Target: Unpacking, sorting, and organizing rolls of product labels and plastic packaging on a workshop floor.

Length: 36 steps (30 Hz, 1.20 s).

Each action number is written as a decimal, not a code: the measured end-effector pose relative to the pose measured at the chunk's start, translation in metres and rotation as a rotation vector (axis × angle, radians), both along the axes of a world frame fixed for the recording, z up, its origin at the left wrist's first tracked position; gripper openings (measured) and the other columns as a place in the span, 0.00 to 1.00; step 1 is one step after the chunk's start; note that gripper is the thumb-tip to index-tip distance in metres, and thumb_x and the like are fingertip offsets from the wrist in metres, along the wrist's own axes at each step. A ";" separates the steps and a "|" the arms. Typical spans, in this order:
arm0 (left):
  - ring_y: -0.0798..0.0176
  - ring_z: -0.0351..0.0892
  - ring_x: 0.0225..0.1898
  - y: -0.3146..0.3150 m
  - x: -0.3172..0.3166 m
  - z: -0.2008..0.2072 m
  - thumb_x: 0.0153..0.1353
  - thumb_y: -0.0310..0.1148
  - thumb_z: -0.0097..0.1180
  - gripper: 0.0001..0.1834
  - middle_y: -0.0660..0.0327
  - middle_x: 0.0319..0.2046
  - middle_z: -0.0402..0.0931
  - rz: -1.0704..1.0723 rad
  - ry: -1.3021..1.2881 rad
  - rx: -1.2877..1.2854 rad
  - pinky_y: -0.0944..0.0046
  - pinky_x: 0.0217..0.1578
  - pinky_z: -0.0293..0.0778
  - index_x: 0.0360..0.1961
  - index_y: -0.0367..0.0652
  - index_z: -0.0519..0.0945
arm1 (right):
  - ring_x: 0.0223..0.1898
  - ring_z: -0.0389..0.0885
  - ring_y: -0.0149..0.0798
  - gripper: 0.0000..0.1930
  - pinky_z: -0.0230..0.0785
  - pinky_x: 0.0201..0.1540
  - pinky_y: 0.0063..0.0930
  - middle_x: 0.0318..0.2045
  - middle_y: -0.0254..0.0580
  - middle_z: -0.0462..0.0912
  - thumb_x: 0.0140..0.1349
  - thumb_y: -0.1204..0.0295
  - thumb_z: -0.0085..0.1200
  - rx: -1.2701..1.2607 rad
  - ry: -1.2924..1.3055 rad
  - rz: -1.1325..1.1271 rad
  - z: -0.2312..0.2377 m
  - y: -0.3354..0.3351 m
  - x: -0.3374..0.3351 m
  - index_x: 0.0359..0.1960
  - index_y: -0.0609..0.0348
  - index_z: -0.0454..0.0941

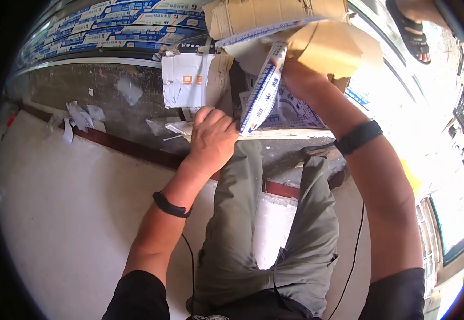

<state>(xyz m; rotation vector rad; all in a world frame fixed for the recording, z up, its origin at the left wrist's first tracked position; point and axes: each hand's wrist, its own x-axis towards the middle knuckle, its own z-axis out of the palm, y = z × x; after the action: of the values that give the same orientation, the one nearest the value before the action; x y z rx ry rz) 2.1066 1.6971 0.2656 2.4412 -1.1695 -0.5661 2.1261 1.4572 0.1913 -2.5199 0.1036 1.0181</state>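
An open, tan corrugated-cardboard box with creased flaps (290,134) sits before the person's knees. The left hand (213,133) curls at its near edge, beside a stiff, tapering white-and-blue printed strip (264,90); its grip is unclear. The right hand (300,79) reaches inside, fingers hidden, state untellable.

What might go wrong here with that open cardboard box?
The right hand reaches into the cardboard box with its fingers hidden, so it might scrape against something unseen.
The left hand is curled at the box's near edge; cardboard there might bend or tear.
Loose scraps lie to the left; a foot might slip.
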 end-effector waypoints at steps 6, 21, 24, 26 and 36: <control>0.57 0.72 0.34 -0.031 0.014 0.014 0.44 0.24 0.59 0.09 0.62 0.28 0.75 0.119 0.035 -0.208 0.55 0.41 0.65 0.28 0.44 0.75 | 0.55 0.72 0.48 0.19 0.63 0.57 0.41 0.49 0.48 0.77 0.63 0.60 0.43 -0.067 0.040 -0.331 -0.069 0.011 -0.013 0.51 0.54 0.74; 0.48 0.70 0.53 -0.084 0.052 -0.042 0.61 0.47 0.50 0.22 0.51 0.46 0.74 0.054 0.301 0.109 0.51 0.46 0.70 0.44 0.39 0.77 | 0.42 0.79 0.33 0.17 0.69 0.47 0.28 0.44 0.45 0.81 0.57 0.68 0.50 0.372 0.085 -0.194 0.005 -0.044 -0.034 0.48 0.57 0.78; 0.49 0.73 0.46 -0.072 0.063 -0.031 0.51 0.36 0.62 0.23 0.55 0.41 0.74 -0.015 -0.137 0.187 0.50 0.44 0.71 0.50 0.48 0.75 | 0.46 0.78 0.37 0.18 0.68 0.50 0.30 0.44 0.48 0.80 0.57 0.69 0.55 0.303 0.047 -0.362 0.008 -0.054 -0.042 0.49 0.59 0.75; 0.49 0.73 0.46 -0.067 0.060 -0.029 0.49 0.33 0.63 0.27 0.56 0.40 0.73 -0.063 -0.255 0.254 0.50 0.43 0.71 0.53 0.51 0.73 | 0.48 0.77 0.39 0.20 0.67 0.51 0.31 0.45 0.48 0.80 0.56 0.69 0.57 0.462 0.049 -0.506 0.005 -0.055 -0.057 0.51 0.60 0.74; 0.43 0.75 0.44 -0.093 0.079 -0.097 0.55 0.19 0.42 0.24 0.44 0.41 0.74 -0.206 0.087 0.322 0.50 0.43 0.73 0.54 0.44 0.71 | 0.41 0.76 0.35 0.27 0.67 0.46 0.26 0.39 0.42 0.80 0.48 0.65 0.68 1.186 0.050 -1.124 0.002 -0.056 -0.094 0.48 0.65 0.74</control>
<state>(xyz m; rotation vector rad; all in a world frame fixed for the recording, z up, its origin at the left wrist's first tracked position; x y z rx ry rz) 2.1855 1.6045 0.1683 2.5372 -1.3953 -0.9806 2.0323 1.4015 0.1931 -1.0327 0.6226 0.3968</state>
